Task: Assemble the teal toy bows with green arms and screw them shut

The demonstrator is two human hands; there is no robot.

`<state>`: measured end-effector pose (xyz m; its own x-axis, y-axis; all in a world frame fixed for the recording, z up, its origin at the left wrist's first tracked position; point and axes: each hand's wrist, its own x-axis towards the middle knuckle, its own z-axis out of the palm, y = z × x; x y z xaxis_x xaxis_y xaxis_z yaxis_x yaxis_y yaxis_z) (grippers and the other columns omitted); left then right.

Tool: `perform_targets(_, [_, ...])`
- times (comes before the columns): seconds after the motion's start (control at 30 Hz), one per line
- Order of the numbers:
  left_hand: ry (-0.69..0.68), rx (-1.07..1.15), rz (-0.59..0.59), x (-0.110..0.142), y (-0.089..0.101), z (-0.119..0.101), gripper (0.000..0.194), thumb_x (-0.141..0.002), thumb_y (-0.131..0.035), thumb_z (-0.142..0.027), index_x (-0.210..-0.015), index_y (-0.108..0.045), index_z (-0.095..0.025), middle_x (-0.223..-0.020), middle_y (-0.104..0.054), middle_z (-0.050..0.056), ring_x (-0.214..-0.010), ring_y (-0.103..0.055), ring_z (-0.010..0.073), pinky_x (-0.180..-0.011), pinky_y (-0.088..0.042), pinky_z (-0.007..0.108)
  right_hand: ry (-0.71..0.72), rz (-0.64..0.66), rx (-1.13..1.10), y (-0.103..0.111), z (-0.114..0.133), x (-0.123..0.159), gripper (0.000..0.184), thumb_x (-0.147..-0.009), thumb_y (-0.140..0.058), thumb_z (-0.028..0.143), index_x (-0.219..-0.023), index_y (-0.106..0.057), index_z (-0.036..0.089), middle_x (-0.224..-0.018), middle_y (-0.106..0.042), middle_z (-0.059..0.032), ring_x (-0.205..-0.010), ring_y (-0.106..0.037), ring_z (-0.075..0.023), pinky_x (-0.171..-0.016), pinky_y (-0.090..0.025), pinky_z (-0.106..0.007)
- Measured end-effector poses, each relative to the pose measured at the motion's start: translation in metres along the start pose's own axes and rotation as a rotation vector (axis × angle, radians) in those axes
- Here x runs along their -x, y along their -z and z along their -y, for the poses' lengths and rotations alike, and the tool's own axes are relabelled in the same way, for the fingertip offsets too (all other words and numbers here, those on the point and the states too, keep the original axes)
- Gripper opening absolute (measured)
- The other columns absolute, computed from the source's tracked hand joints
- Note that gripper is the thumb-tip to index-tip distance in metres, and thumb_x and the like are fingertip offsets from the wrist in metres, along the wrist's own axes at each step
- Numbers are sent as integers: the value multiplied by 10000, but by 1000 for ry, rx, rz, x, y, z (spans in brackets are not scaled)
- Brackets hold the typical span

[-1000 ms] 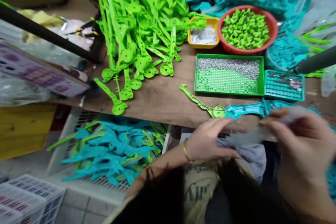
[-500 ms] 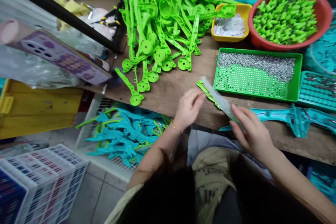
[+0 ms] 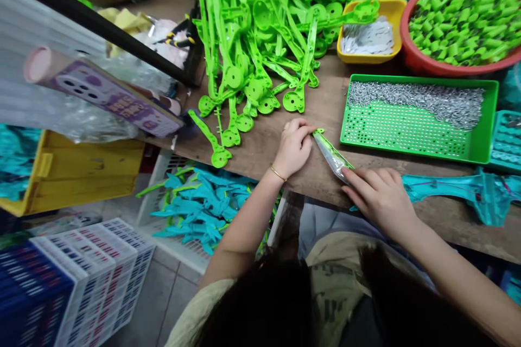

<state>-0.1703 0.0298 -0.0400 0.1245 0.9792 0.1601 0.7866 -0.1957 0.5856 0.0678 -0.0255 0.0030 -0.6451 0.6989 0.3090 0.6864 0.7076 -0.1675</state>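
My left hand (image 3: 295, 147), a thin bracelet at its wrist, has its fingers closed at the far end of a narrow green plastic part (image 3: 345, 161) on the wooden table. Along that part lies a clear plastic strip (image 3: 328, 155). My right hand (image 3: 379, 195) presses its thumb and fingers on the strip's near end, partly hiding it. To the right of my right hand is a long turquoise plastic part (image 3: 445, 187). A large pile of bright green plastic arms (image 3: 260, 27) lies beyond my left hand.
Screws partly fill a green perforated tray (image 3: 386, 143). Behind it are a yellow bin (image 3: 368, 57) of white pieces and a red basin (image 3: 423, 62) of green pieces. A phone (image 3: 118, 98) on a stand is at left, above a white crate (image 3: 142, 216) with turquoise parts.
The clear strip has come down from a raised slant onto the green part. My left fingers now close on its far end, and my right hand has moved down along with the strip.
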Motion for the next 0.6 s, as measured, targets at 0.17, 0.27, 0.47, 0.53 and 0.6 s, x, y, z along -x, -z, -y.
perform_targets(0.17, [21,-31,-19,1,-2,-4,208,-901,-593,-315,-1022,-676,-167,-1070,-592,81,-1055,-548,230,-968,-437,389,-33,33,67,-3,6,4,280,-921,-594,294,-1174,-635,182,-929,-689,-64,-834,-522,-207,-798,-352,-348])
perform_targets(0.27, [15,-58,-37,3,-4,-5,246,-893,-627,-378,-1016,-662,-167,-1076,-585,85,-1052,-539,237,-956,-436,395,-76,81,48,0,7,12,331,-905,-607,316,-1204,-612,174,-1078,-668,-115,-967,-536,-248,-860,-376,-380])
perform_targets(0.47, [4,-79,-38,4,-5,-4,250,-908,-608,-405,-1017,-646,-183,-1068,-577,73,-1048,-539,235,-962,-423,401,-299,98,18,9,-3,29,418,-963,-485,389,-1251,-547,93,-1123,-650,-160,-1035,-565,-275,-927,-402,-417])
perform_targets(0.53, [13,-76,-36,4,-4,-4,252,-908,-605,-415,-1007,-645,-186,-1068,-575,71,-1050,-538,236,-968,-419,404,-325,108,22,8,-5,32,412,-975,-456,405,-1232,-556,99,-1100,-661,-150,-1021,-581,-266,-957,-389,-431])
perform_targets(0.6, [20,-65,-36,4,-3,-3,252,-903,-609,-424,-984,-645,-188,-1066,-576,70,-1045,-540,236,-968,-420,403,-333,110,16,5,-6,32,390,-975,-458,413,-1199,-572,116,-1066,-673,-131,-998,-593,-252,-980,-375,-432])
